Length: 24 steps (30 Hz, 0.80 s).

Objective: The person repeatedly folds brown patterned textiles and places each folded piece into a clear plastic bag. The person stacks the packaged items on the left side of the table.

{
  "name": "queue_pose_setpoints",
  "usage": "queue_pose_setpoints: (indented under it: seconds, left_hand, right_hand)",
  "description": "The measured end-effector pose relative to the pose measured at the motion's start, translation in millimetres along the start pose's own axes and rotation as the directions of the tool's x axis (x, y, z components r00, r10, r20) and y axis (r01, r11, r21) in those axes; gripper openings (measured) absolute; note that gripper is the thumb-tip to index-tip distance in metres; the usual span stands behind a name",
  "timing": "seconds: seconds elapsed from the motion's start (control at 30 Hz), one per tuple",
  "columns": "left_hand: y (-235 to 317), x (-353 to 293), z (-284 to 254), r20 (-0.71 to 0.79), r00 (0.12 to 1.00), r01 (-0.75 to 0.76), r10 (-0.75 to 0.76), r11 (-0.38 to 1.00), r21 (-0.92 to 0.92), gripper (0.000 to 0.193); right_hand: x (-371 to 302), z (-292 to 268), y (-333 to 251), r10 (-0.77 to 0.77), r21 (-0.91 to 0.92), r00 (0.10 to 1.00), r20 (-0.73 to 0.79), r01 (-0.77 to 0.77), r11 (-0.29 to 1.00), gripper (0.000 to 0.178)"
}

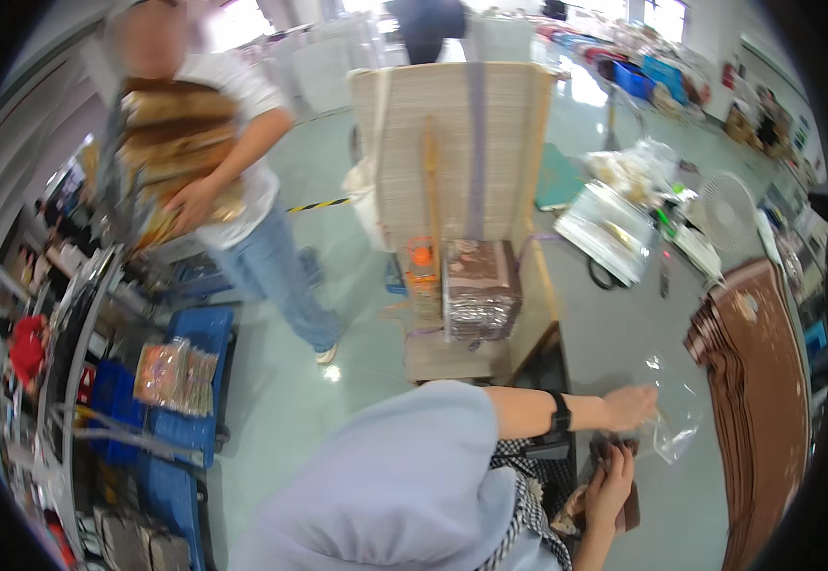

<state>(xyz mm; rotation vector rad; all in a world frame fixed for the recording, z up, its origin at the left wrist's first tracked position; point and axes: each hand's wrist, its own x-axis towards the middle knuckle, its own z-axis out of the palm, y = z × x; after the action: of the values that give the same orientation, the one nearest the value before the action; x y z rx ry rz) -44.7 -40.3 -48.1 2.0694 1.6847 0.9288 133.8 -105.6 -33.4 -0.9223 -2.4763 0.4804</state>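
My left hand (631,407), with a black band on its wrist, reaches over the grey table and pinches the edge of a clear plastic bag (677,430). The bag lies loosely on the tabletop. Closer to my body, my right hand (610,487) is closed on a folded brown cloth (632,512) at the table's near edge; part of the cloth is hidden under the fingers. To the right, a long stack of brown patterned cloth (756,409) lies in layers along the table.
On the table (613,324) are a white fan (726,211), a pack of clear bags (608,231) and scissors (602,276). A trolley piled with pale sheets (414,152) holds a brown wrapped bundle (480,276) and an orange-capped bottle (423,276). A person (243,181) carries packages beside blue carts (200,333).
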Motion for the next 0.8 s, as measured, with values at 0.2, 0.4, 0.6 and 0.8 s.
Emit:
queue_pose_setpoints:
  seconds: [0.2,0.4,0.6,0.8]
  left_hand:
    - [7.8,-59.1,-19.1,0.065,0.979,-0.203,0.195,0.967,0.154,0.048]
    - [28.9,-68.4,-41.3,0.207,0.971,-0.157,0.12,0.973,0.171,0.064]
    - [34.0,-61.5,-46.0,0.227,0.924,-0.338,0.307,0.935,0.11,0.063]
    - [28.9,-46.0,-59.5,0.145,0.894,-0.411,0.423,0.905,-0.11,0.059]
  right_hand:
    - [13.1,-61.6,-21.6,0.514,0.03,0.85,-0.111,-0.515,0.857,0.033]
    - [22.7,-37.5,-11.8,0.036,0.104,0.989,0.142,-0.052,0.993,0.043]
    - [32.8,-19.4,-6.2,0.237,-0.319,0.971,0.022,-0.218,0.922,0.054]
    - [103.6,4.4,20.2,0.283,-0.253,0.958,0.036,-0.266,0.93,0.057]
